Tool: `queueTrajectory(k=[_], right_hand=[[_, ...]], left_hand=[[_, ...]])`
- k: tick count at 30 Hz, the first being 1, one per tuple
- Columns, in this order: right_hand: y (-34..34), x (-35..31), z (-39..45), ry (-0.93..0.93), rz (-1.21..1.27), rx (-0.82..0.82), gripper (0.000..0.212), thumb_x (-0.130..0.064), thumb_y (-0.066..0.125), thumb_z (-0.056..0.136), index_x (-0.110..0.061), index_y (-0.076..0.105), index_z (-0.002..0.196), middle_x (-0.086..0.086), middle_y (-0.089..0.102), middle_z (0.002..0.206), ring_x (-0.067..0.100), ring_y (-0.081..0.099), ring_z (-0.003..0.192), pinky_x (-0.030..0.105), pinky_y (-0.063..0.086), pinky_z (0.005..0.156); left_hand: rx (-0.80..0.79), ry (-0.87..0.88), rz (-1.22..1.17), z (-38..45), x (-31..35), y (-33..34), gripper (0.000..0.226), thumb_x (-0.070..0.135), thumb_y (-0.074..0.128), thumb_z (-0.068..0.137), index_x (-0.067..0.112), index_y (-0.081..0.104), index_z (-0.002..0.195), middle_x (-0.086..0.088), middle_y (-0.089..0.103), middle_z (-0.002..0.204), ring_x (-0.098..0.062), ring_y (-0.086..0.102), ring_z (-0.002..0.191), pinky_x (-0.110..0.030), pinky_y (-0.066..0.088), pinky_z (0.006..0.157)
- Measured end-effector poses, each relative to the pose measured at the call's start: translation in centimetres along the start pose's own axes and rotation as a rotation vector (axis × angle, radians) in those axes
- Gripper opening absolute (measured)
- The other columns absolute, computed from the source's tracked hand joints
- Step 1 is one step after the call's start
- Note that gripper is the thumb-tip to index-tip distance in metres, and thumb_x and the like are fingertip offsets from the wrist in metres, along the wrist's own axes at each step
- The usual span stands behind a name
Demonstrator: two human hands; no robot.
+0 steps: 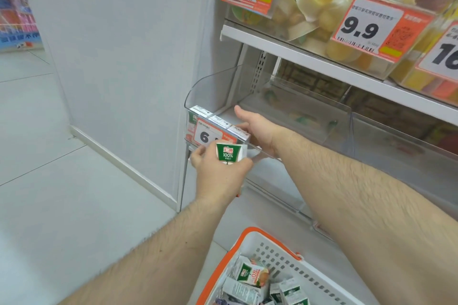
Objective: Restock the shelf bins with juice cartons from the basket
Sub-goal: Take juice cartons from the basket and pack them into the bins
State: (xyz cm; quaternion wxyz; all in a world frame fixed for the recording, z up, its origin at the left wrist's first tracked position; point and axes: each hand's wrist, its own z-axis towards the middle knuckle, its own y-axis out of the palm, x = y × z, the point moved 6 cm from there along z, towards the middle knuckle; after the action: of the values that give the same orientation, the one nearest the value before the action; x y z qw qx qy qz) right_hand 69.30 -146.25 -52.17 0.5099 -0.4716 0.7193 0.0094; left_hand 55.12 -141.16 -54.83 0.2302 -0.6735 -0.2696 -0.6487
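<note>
Head cam view: the juice carton (229,154), green and white with "100%" on it, sits in the left hand (220,171), fingers wrapped round it, right in front of the clear shelf bin (213,86) at its front lip. Inside that bin, a row of cartons (219,121) is lined up along the front wall behind a price tag (205,135). The right hand (257,129) reaches into the bin, fingers curled against the end carton of the row; can't really tell if it's gripping it. Below the bin, the white basket (280,252) with orange rim holds more loose cartons (250,277). Above the bin, a shelf of jelly cups (319,0).
</note>
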Motion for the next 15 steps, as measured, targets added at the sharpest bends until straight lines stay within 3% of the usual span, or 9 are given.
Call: queueTrajectory(k=[2, 5, 7, 9, 12, 15], right_hand=[[-1.4, -0.8, -2.4, -0.123, -0.055, 0.239, 0.067, -0.074, 0.042, 0.086, -0.019, 0.069, 0.112, 0.001, 0.069, 0.115, 0.024, 0.062, 0.108, 0.049, 0.049, 0.098], [-3.4, -2.0, -8.3, -0.462, -0.040, 0.594, 0.032, -0.045, 0.055, 0.092, -0.017, 0.069, 0.081, -0.003, 0.073, 0.084, 0.019, 0.066, 0.085, 0.043, 0.053, 0.087], [-3.2, -1.7, -12.6, -0.549, -0.032, 0.579, 0.020, -0.030, 0.060, 0.090, -0.019, 0.068, 0.075, -0.006, 0.071, 0.073, 0.012, 0.061, 0.072, 0.034, 0.051, 0.073], [-2.5, -0.2, -15.5, -0.502, -0.067, 0.455, 0.009, -0.023, 0.064, 0.088, -0.019, 0.070, 0.084, -0.008, 0.070, 0.079, 0.007, 0.058, 0.073, 0.027, 0.044, 0.068], [-1.9, 3.5, -17.8, -0.324, -0.120, 0.280, 0.024, -0.020, 0.068, 0.087, -0.017, 0.068, 0.110, -0.002, 0.072, 0.097, 0.010, 0.066, 0.085, 0.026, 0.045, 0.069], [-3.0, 6.2, -20.0, -0.309, -0.059, 0.283, 0.012, -0.010, 0.066, 0.090, -0.012, 0.072, 0.100, 0.006, 0.075, 0.083, 0.015, 0.067, 0.068, 0.029, 0.047, 0.058]], left_hand=[[0.024, 0.056, 0.061, -0.9, 0.8, -0.8, 0.035, 0.018, 0.073, 0.073, 0.039, 0.051, 0.090, 0.003, 0.041, 0.119, -0.009, 0.056, 0.077, -0.016, 0.044, 0.039], [-0.081, 0.060, 0.070, -2.5, 1.9, -0.9, 0.043, 0.020, 0.077, 0.074, 0.032, 0.054, 0.108, 0.006, 0.062, 0.088, -0.007, 0.057, 0.065, -0.019, 0.049, 0.042], [-0.215, 0.052, 0.109, -3.9, 2.5, 0.0, 0.056, 0.026, 0.083, 0.072, 0.032, 0.049, 0.115, 0.006, 0.064, 0.086, -0.009, 0.059, 0.064, -0.022, 0.052, 0.046], [-0.338, 0.078, 0.165, -5.2, 3.0, 1.3, 0.070, 0.028, 0.088, 0.067, 0.032, 0.045, 0.122, 0.005, 0.064, 0.090, -0.013, 0.062, 0.063, -0.025, 0.052, 0.046], [-0.494, 0.119, 0.177, -7.4, 3.6, 3.7, 0.086, 0.017, 0.090, 0.065, 0.029, 0.037, 0.132, 0.003, 0.063, 0.092, -0.018, 0.060, 0.055, -0.030, 0.050, 0.045], [-0.672, 0.112, 0.123, -9.7, 3.6, 5.8, 0.101, 0.001, 0.087, 0.065, 0.030, 0.028, 0.142, 0.000, 0.063, 0.104, -0.013, 0.064, 0.060, -0.032, 0.054, 0.053]])
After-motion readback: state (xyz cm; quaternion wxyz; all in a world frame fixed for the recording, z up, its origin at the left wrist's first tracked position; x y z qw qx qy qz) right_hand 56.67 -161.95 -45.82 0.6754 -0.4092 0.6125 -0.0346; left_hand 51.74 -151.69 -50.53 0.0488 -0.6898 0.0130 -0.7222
